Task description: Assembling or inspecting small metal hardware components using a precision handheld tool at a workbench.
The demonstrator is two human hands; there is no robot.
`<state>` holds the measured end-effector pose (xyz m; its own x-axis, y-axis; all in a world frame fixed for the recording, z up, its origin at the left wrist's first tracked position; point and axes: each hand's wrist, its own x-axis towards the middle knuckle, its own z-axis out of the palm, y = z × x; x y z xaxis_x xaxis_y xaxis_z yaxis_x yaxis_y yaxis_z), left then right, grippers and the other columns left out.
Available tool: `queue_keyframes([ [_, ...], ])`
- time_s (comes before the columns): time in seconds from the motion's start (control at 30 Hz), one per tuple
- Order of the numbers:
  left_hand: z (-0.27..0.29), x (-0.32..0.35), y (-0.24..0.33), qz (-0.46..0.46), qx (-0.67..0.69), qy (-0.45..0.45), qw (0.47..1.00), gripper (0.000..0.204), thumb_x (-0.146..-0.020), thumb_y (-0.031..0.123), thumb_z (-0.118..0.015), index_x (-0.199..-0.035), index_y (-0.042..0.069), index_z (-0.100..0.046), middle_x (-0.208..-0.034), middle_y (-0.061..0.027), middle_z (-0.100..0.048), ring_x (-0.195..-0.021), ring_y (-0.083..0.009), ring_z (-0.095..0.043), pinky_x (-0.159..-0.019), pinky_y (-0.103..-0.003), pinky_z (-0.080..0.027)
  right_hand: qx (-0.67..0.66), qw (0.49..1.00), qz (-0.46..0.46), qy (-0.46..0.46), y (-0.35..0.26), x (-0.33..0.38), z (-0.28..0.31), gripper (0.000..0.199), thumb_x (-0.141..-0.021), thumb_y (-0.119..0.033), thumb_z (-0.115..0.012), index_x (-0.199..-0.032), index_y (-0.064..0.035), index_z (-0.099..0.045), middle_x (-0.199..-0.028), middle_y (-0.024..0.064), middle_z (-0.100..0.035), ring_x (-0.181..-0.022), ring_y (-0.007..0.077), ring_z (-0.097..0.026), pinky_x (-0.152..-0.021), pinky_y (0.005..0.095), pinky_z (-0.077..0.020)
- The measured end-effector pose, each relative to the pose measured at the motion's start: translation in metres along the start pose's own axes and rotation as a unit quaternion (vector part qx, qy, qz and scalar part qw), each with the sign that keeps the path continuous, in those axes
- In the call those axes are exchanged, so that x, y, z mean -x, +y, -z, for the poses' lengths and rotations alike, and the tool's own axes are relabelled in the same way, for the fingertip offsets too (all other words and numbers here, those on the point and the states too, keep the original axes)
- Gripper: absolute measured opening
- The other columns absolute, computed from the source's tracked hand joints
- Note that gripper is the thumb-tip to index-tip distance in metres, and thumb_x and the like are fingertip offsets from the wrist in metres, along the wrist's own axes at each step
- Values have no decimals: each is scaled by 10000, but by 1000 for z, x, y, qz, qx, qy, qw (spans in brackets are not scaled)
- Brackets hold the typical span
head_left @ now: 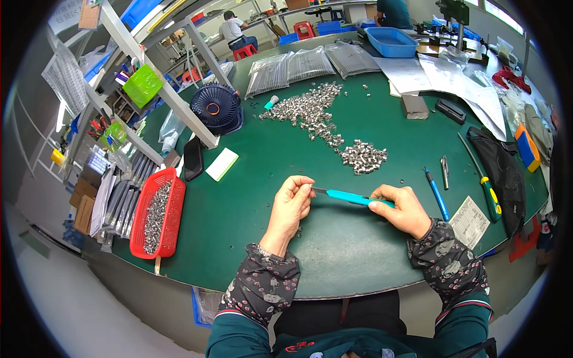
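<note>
Teal-handled tool (352, 197) — slim, metal-tipped, level

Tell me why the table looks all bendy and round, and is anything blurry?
In the head view, the fisheye lens curves the green table edge and leaves black corners; the left hand, the right hand and the teal-handled tool they hold look sharp; the metal parts glint under soft overhead light; shadows are faint; far shelves look smaller and softer.
</note>
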<state>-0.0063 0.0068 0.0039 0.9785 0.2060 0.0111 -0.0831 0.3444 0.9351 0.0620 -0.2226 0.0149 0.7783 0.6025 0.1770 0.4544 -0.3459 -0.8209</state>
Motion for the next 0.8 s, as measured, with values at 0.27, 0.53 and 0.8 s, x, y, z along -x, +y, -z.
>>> queue_keyframes([
  [0.27, -1, 0, -2, -28, -51, 19, 998, 107, -851, 95, -490, -932, 28, -511, -679, 1, -495, -434, 10, -293, -361, -143, -199, 69, 996, 21, 43, -8, 4, -2, 271, -714, -293, -613, -783, -31, -596, -586, 114, -558, -520, 248, -547, -493, 336, -416],
  [0.53, 1, -2, -4, -10, 1, 54, 998, 131, -852, 135, -500, -922, 25, -514, -679, 1, -490, -438, 4, -295, -361, -139, -204, 187, 946, 204, 172, -13, 10, -10, 227, -701, -227, -631, -796, -40, -546, -645, 103, -555, -539, 267, -545, -465, 334, -414],
  [0.8, 0, -2, -2, -3, 18, 56, 998, 136, -854, 146, -499, -925, 30, -509, -691, -3, -483, -439, -3, -293, -365, -138, -207, 109, 982, 115, 106, -11, 8, -8, 230, -711, -254, -621, -786, -42, -572, -636, 115, -568, -542, 268, -554, -495, 356, -423],
])
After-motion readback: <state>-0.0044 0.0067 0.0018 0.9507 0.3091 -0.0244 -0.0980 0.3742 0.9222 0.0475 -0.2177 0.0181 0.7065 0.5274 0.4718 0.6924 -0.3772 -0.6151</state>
